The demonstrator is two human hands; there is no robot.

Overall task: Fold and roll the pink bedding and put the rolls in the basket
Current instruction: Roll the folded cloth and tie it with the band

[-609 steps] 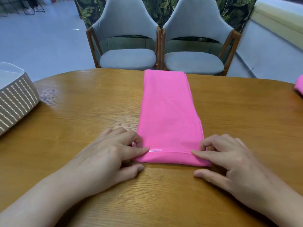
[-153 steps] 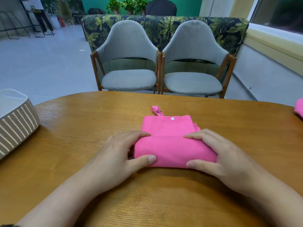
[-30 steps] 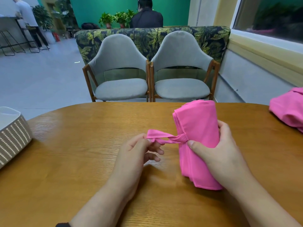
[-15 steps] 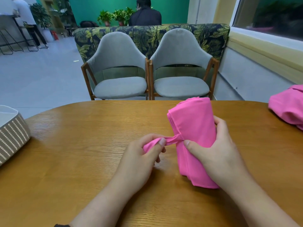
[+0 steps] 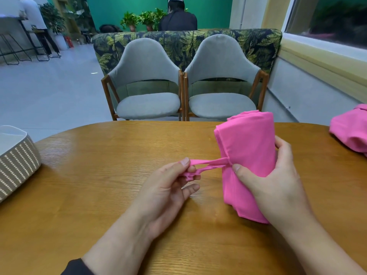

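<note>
Centrally, on a brown wooden table [image 5: 99, 195], a pink bedding roll [image 5: 248, 155] held upright and a little tilted by the right hand [image 5: 278, 187]: thumb pressed on the near face by the tie, remaining fingers curled round the far side. Leftward from the roll, a thin pink tie strap [image 5: 208, 162] stretched taut, its end pinched between thumb and fingertips of the left hand [image 5: 168, 189]; little finger straighter and apart, touching nothing. Lower end of the roll close to the tabletop, contact impossible to tell.

Far left, partly cut off by the frame edge, a woven basket [image 5: 17, 163] with pale lining, well apart from the roll, bare wood between. Far right, at the table edge, more pink bedding [image 5: 351, 130], loosely heaped. Beyond the table, two grey padded chairs [image 5: 147, 86] side by side, a leaf-print sofa back [image 5: 178, 40] behind, potted plants [image 5: 143, 19] before a green wall. Farther back, two people facing away.
</note>
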